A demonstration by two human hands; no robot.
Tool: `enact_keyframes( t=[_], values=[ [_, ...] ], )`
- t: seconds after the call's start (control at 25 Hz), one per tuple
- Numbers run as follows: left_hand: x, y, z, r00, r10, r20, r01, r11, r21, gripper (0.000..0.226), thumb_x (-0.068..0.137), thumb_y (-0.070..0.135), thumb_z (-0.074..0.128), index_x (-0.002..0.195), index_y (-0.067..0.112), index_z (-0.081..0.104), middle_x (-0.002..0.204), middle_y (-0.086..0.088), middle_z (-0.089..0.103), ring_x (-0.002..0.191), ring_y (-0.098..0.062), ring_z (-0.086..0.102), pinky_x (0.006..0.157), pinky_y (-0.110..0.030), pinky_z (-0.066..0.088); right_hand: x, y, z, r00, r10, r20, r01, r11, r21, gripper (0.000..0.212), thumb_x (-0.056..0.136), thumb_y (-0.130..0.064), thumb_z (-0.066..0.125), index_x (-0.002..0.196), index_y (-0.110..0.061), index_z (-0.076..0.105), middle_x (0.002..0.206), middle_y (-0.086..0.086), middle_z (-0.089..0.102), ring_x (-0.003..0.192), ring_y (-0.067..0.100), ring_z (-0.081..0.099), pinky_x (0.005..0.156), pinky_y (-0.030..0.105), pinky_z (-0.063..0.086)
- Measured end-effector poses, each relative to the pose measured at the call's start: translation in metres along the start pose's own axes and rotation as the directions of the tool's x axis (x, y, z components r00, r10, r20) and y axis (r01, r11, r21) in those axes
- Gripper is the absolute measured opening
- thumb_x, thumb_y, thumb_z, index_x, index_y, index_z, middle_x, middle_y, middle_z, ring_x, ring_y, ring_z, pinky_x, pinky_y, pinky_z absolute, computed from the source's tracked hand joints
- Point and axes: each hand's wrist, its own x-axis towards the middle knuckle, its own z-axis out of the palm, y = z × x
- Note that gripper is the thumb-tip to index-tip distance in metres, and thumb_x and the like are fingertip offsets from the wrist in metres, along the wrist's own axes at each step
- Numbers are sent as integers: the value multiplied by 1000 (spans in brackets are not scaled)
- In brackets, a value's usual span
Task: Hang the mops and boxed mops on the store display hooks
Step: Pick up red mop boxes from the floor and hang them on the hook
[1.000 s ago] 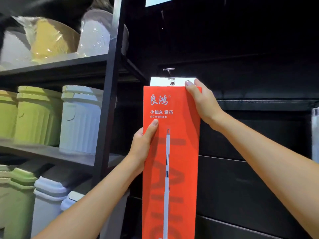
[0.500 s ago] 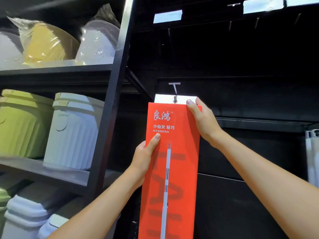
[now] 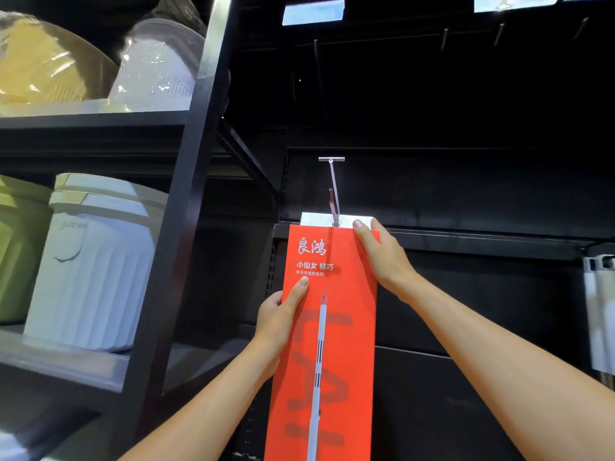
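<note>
– Orange boxed mop (image 3: 346,327) in the head view: is it on yet?
– Nearly, I judge. A second ago the display hook (image 3: 333,188) only met the hole (image 3: 335,224) in the white tab (image 3: 317,218). Now the wire runs through it, and more wire shows above the tab. The box hangs upright against the black back panel (image 3: 466,194), with its top level with a rail crossing the panel.
– And the hands?
– Both keep hold. The left hand (image 3: 278,316) grips the box's left edge, thumb flat on the front, fingers curled behind. The right hand (image 3: 382,257) holds the upper right corner, one digit laid up to the tab and the rest hidden behind the box.
– What does that mean for the job?
– This box looks threaded. What's left is probably sliding it back along the wire and letting go. Whether it bears its own weight yet, I cannot tell.
– What's around it?
– To the left is a black shelving post (image 3: 186,227). On the shelves beyond sit a white ribbed bin (image 3: 96,271) beside a green one (image 3: 16,254), with wrapped basins (image 3: 43,61) above. Bare hooks (image 3: 444,36) stick out near the panel's top edge, and something white (image 3: 599,311) hangs at its right edge.
– Anything in the way?
– The post stands near the left hand but apart from the box. Nothing I can see blocks the hook.
</note>
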Motion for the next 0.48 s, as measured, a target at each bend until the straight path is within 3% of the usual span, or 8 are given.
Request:
enact_keyframes(
  t=[0.16,0.2,0.32,0.4,0.48],
  values=[
    [16,-13,3,998,17,-68,-16,1000,3,77,62,76,83,108,16,70,106,-10,80,96,-32,79,90,-56,62,8,7,1,998,66,18,-64,991,-115,88,94,-80,34,166,-31,17,169,5,33,152,30,39,119,43,37],
    [20,-14,3,996,24,-89,-24,1000,1,72,66,73,83,109,17,67,107,-9,79,95,-30,79,88,-54,63,10,8,1,996,84,29,-79,986,-146,90,92,-83,33,166,-33,16,167,6,37,145,33,47,114,46,46],
    [29,-19,4,994,29,-108,-27,999,16,63,71,70,82,105,20,64,105,-8,79,89,-27,79,86,-53,64,14,8,1,988,138,71,-124,976,-177,96,83,-91,31,163,-38,21,150,1,52,105,33,71,80,49,66],
    [35,-22,3,993,23,-113,-18,999,41,66,67,75,80,102,21,65,102,-6,80,89,-28,79,85,-53,64,17,10,3,985,154,77,-137,972,-190,99,78,-94,30,161,-40,24,145,1,56,94,31,73,73,49,67],
    [39,-26,3,993,19,-115,-12,998,57,67,66,77,79,100,21,65,100,-4,80,90,-28,79,86,-53,64,19,11,6,984,169,59,-153,965,-214,99,78,-93,29,162,-42,21,147,8,57,95,30,73,74,49,67]
  ],
)
